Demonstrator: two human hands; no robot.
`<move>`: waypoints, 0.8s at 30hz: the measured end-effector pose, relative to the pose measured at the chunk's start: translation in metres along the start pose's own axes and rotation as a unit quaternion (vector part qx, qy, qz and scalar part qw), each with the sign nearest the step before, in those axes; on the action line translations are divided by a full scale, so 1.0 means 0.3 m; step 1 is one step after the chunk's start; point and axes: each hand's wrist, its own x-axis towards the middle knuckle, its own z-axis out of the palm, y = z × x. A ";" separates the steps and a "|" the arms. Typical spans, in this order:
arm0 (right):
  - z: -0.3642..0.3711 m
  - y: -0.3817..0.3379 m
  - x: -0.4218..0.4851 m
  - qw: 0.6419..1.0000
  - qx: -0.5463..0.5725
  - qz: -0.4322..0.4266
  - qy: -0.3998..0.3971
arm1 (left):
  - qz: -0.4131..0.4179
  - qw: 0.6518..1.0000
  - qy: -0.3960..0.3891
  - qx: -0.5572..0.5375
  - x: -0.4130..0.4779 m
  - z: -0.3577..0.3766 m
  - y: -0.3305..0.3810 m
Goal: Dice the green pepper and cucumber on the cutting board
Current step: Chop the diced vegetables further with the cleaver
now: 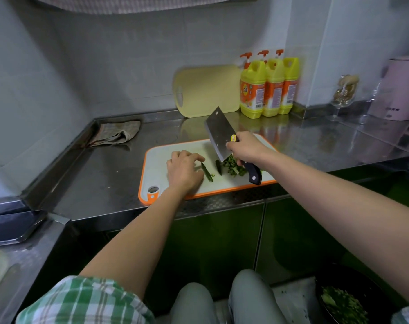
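Cleaver [218,134] gripped in right hand [244,148] at cutting board [156,164] right edge, left hand [183,170] hold unclear

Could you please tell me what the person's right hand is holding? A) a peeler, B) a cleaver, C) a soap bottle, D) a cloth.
B: the right hand grips the cleaver by its black handle, blade raised over the diced greens on the cutting board.

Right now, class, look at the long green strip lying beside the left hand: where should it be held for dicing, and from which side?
Probably its near end, pinned from above and from the left by the left hand. The strip lies flat and thin on the cutting board, so a downward grip suits it, and the cleaver hangs on its right.
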 end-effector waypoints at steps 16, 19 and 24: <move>-0.011 0.069 0.012 0.998 0.065 0.023 0.006 | 0.247 0.964 -0.075 0.070 0.089 -0.005 -0.042; -0.013 0.070 0.017 0.997 0.072 0.024 0.006 | 0.253 0.960 -0.099 0.060 0.087 -0.001 -0.037; -0.008 0.066 0.022 0.998 0.061 0.026 0.001 | 0.262 0.958 -0.114 0.035 0.082 -0.027 -0.055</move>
